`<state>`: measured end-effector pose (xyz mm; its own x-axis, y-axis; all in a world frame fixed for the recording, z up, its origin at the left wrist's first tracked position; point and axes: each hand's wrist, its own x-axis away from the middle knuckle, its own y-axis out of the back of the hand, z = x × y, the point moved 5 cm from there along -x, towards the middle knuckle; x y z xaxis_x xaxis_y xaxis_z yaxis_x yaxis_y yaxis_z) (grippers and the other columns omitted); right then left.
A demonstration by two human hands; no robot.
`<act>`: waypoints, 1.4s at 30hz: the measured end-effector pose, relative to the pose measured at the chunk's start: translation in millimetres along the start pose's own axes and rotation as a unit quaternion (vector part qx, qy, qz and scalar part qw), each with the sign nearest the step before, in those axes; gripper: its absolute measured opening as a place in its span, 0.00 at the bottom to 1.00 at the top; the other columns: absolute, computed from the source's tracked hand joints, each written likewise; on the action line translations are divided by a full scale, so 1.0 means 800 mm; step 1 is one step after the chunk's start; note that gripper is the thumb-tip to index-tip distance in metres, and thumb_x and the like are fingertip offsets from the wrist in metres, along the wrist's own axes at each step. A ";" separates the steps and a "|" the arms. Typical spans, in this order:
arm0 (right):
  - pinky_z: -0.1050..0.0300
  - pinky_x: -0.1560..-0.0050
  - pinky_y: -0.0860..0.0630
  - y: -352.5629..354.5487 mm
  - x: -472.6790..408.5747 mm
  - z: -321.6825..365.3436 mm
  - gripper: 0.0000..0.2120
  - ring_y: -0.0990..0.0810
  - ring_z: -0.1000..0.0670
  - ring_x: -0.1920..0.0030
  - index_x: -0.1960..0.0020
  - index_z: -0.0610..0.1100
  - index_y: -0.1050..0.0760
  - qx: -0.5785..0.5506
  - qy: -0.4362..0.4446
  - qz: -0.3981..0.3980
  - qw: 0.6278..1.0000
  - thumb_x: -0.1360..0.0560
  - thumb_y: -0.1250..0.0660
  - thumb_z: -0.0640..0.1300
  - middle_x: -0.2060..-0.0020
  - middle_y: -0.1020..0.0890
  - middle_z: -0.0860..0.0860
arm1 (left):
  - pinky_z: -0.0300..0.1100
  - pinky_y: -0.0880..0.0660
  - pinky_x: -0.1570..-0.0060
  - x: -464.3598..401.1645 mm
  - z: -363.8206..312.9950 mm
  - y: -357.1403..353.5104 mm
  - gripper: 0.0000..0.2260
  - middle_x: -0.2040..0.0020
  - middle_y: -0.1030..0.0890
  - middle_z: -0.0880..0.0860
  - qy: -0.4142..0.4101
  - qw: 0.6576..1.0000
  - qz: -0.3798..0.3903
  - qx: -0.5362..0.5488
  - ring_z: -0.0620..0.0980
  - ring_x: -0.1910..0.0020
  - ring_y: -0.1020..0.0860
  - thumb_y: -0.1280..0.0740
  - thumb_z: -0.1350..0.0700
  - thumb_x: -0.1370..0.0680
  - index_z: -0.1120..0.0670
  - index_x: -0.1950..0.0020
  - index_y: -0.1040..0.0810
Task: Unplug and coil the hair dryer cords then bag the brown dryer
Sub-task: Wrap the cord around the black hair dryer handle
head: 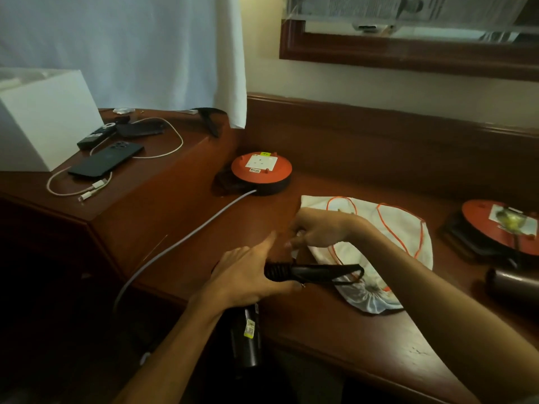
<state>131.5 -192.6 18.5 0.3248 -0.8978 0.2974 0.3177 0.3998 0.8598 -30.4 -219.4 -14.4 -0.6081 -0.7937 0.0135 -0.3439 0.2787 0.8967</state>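
I see a glossy reddish-brown wooden desk [335, 330] w/ a raised back ledge. My left hand [250, 275] is wrapped round a dark hair dryer [246, 330]; its smooth cylindrical barrel hangs below the hand, past the desk's front edge, w/ a small yellow tag on it. Thumb sticks out straight. From that hand a black cord [318, 271] w/ a ribbed strain relief runs right in a flat loop over the bag. My right hand [318, 231] pinches the rim of a soft white cloth drawstring bag [405, 228], orange string looping across the fabric; bag lies crumpled on the desk.

Behind sits a round orange-topped cable reel [261, 172] w/ a white square socket plate, grey cable [186, 240] trailing off the front edge. A second reel [495, 225] is at far right, and near it a rounded brown dryer body [513, 290], partly cut off. On the side cabinet: flat black phone [106, 160], white charging cable [116, 170], remote [94, 137].
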 end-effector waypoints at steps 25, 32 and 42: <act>0.50 0.47 0.18 -0.082 0.177 -0.020 0.11 0.16 0.49 0.47 0.49 0.42 0.16 -0.354 0.016 -0.557 0.751 0.23 0.33 0.29 0.52 0.14 0.49 | 0.50 0.21 0.46 -0.023 0.033 0.025 0.20 0.42 0.15 0.42 0.052 0.974 -0.171 0.137 0.48 0.41 0.19 0.30 0.31 0.29 0.27 0.37 0.25; 0.50 0.47 0.17 -0.115 0.147 -0.053 0.22 0.14 0.49 0.47 0.29 0.57 0.27 -0.572 -0.042 -0.392 0.719 0.22 0.30 0.47 0.41 0.17 0.53 | 0.51 0.20 0.50 -0.019 0.028 0.025 0.19 0.44 0.14 0.44 0.053 0.973 -0.176 0.137 0.50 0.44 0.18 0.35 0.27 0.30 0.18 0.42 0.35; 0.54 0.62 0.27 -0.111 0.077 -0.034 0.21 0.21 0.47 0.65 0.48 0.37 0.21 -0.773 -0.081 -0.350 0.523 0.24 0.34 0.57 0.53 0.19 0.38 | 0.47 0.21 0.43 -0.005 0.022 0.029 0.25 0.43 0.16 0.38 0.061 0.956 -0.178 0.225 0.39 0.44 0.20 0.39 0.19 0.35 0.25 0.41 0.24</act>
<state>147.6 -278.5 -50.8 -0.3932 -0.8779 0.2732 0.6897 -0.4781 -0.5439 -48.6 -200.0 -1.9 -0.3163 -0.9313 -0.1806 -0.8037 0.1620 0.5725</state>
